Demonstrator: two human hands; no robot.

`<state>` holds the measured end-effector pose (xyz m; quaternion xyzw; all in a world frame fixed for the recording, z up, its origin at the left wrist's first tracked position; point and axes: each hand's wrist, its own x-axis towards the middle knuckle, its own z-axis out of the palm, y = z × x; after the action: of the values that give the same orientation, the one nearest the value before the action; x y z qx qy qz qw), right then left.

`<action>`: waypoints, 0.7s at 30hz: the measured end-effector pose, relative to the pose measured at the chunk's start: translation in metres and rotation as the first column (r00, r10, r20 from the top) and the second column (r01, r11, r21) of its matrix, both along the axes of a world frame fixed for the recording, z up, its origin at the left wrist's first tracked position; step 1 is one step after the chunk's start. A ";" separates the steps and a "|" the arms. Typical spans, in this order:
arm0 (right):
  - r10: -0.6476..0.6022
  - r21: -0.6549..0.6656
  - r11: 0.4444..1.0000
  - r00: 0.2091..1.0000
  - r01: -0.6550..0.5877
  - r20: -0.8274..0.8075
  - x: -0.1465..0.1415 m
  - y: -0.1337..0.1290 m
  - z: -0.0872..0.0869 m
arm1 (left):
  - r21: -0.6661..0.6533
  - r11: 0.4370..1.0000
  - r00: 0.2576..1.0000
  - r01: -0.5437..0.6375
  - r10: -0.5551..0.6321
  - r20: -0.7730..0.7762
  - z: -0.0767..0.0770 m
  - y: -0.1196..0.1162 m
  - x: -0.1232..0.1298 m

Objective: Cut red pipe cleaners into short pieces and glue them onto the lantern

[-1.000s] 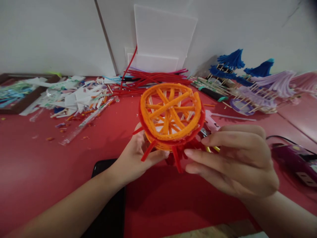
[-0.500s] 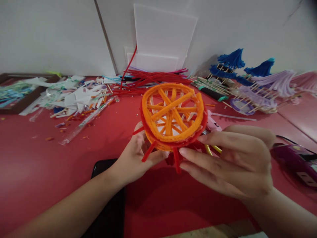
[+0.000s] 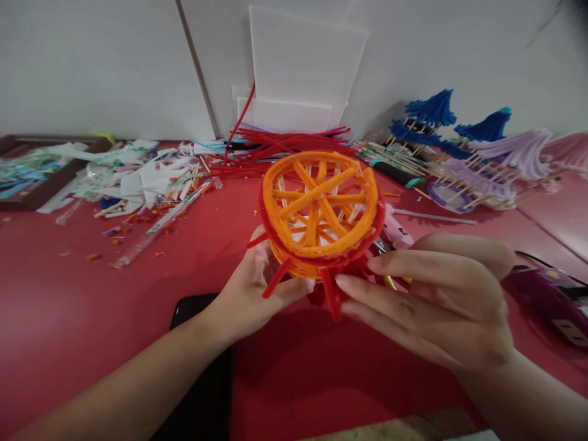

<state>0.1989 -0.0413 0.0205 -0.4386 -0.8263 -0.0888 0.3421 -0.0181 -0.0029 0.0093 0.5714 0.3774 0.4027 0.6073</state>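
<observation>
A round orange pipe-cleaner frame (image 3: 312,236) with crossing spokes and a red band under its rim is held up before me, tilted towards me. Pale sticks show inside it, above a lower spoked disc. My left hand (image 3: 257,282) grips it from the left and below, the thumb pressed against the lower side. Short red pipe-cleaner ends (image 3: 277,280) stick out from the rim. On the right, my right hand (image 3: 427,300) has its fingertips closed at the front edge, on another red pipe-cleaner end (image 3: 331,297). Part of that grip is hidden.
Behind lie red pipe cleaners (image 3: 294,144) and white boards (image 3: 307,61). Scraps (image 3: 147,177) and a brown tray (image 3: 46,190) are at left. Blue (image 3: 432,110) and lilac (image 3: 487,171) pipe-cleaner models, a pink glue gun (image 3: 397,226) and a purple power strip (image 3: 546,300) are right. A black phone-like slab (image 3: 202,380) lies below.
My right hand has shifted slightly right and down, and the red pipe-cleaner end at its fingertips has swung a little to the right. My left hand stays put with the frame.
</observation>
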 end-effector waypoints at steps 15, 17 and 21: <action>0.011 0.268 0.963 0.999 -0.021 0.041 -0.006 0.000 0.012 | -0.001 0.998 0.998 0.064 -0.064 0.029 0.006 0.000 0.002; 0.009 0.280 0.960 0.999 -0.019 0.038 -0.005 0.000 0.009 | 0.012 0.998 0.997 0.067 -0.067 0.034 0.006 0.001 0.002; 0.030 0.311 0.950 1.000 -0.029 0.002 -0.004 0.002 0.003 | 0.028 0.998 0.997 0.055 -0.056 0.051 0.005 0.001 0.001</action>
<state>0.1948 -0.0393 0.0230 -0.3670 -0.8080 -0.2120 0.4092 -0.0171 -0.0014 0.0143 0.5791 0.3400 0.4054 0.6203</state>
